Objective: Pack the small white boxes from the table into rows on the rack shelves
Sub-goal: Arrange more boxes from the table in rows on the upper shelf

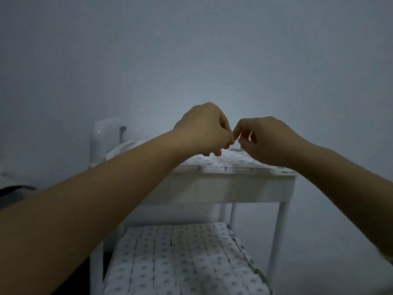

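A white rack stands ahead with small white boxes (231,161) packed in rows on its top shelf (223,188). The lower shelf (244,250) is filled with several rows of more small white boxes (170,258). Both my arms reach out over the back of the top shelf. My left hand (204,128) has its fingers curled under, thumb against fingertips. My right hand (263,139) is curled too, its thumb and forefinger nearly touching the left hand's fingertips. The dim light shows nothing clearly held between them.
A plain wall rises behind the rack. A tall pale container (104,141) stands at the rack's back left, with crumpled white wrapping (125,147) beside it. A dark object (12,194) lies at the far left edge. The rack's white legs (278,237) frame the lower shelf.
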{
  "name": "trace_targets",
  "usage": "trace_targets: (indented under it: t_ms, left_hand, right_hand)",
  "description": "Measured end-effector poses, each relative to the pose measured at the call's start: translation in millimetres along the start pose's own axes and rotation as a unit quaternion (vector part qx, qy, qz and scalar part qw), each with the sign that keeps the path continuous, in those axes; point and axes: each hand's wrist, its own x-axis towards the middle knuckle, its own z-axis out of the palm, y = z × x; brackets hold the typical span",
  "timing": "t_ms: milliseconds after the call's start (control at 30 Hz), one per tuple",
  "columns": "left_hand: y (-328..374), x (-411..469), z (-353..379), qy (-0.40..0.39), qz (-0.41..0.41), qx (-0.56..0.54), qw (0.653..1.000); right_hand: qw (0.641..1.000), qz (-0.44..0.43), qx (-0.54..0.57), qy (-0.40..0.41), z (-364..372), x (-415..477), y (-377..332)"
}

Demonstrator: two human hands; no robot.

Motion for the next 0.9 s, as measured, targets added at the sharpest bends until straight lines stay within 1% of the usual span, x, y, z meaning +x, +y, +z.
trace_targets:
  t_ms: [67,167,233,333,400,467,533,600,667,700,800,833,900]
  left_hand:
    - [-8.9,-42.1,-8.5,-0.02,-0.008,-0.016,1.0]
    - [-33.2,-105.1,-11.0,-0.055,-0.044,-0.055,0.996]
    - [-59.3,-147.7,-6.2,-0.083,-0.068,-0.064,0.992]
    - [-103.9,-213.3,1.1,-0.118,-0.107,-0.06,0.985]
    - [-135.2,-257.6,3.9,-0.107,-0.143,-0.067,0.982]
    - [-164.7,-297.7,7.3,-0.062,-0.175,-0.055,0.981]
    - [-189.0,-332.3,11.5,-0.023,-0.179,0.01,0.983]
    - [-204.9,-359.8,10.4,-0.031,-0.172,0.078,0.982]
    - [-217.2,-377.8,3.5,-0.084,-0.172,0.134,0.972]
    - [-222.6,-383.9,-1.2,-0.122,-0.175,0.165,0.963]
    - [-232.1,-392.6,-13.1,-0.226,-0.181,0.234,0.928]
    - [-233.4,-393.5,-15.1,-0.251,-0.185,0.237,0.92]
    - [-234.8,-394.0,-16.8,-0.275,-0.189,0.221,0.916]
  right_hand:
    - [0.993,-0.026,0.111,0.025,-6.7,-39.0,-30.7]
    - [0.968,-0.046,0.247,-0.011,0.4,-101.1,-79.7]
    - [0.955,-0.047,0.285,-0.067,25.3,-135.5,-110.0]
    - [0.936,-0.04,0.312,-0.161,75.9,-174.6,-157.3]
    - [0.92,-0.036,0.332,-0.206,110.8,-194.6,-186.5]
    - [0.911,-0.037,0.333,-0.239,144.4,-208.8,-212.1]
    - [0.923,-0.028,0.296,-0.245,176.3,-216.0,-234.5]
    - [0.929,0.014,0.266,-0.257,201.6,-217.8,-254.7]
    - [0.926,0.062,0.245,-0.279,220.7,-217.8,-270.2]
    - [0.928,0.071,0.23,-0.285,228.3,-218.1,-276.2]
    - [0.939,0.048,0.178,-0.292,238.6,-217.1,-286.8]
    - [0.937,0.047,0.178,-0.296,239.6,-216.0,-287.9]
    - [0.919,0.083,0.237,-0.303,240.2,-214.3,-286.7]
